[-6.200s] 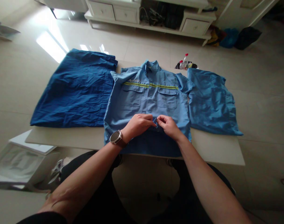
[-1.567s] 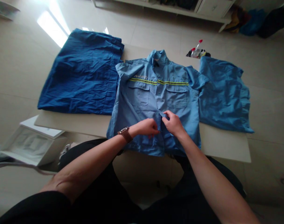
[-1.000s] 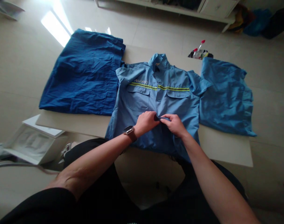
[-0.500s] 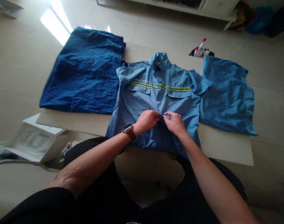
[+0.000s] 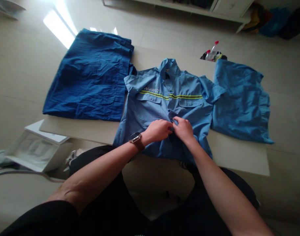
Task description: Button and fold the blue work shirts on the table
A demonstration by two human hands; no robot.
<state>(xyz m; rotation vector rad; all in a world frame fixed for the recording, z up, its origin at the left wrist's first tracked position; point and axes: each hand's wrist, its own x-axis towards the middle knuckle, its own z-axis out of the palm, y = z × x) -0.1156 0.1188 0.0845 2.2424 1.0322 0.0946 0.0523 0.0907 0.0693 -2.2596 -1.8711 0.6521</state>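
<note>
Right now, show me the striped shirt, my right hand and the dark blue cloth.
Striped shirt (image 5: pixel 165 106): head view, on its front between the chest pockets.
Right hand (image 5: pixel 183 129): head view, on the back of the hand.
Dark blue cloth (image 5: pixel 89 78): head view, middle of its upper surface.

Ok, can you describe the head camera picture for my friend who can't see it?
A bare left hand and right hand grip a blue shirt with yellow stripes on a pale table. Dark blue cloth lies on the left, lighter blue cloth on the right.
</note>
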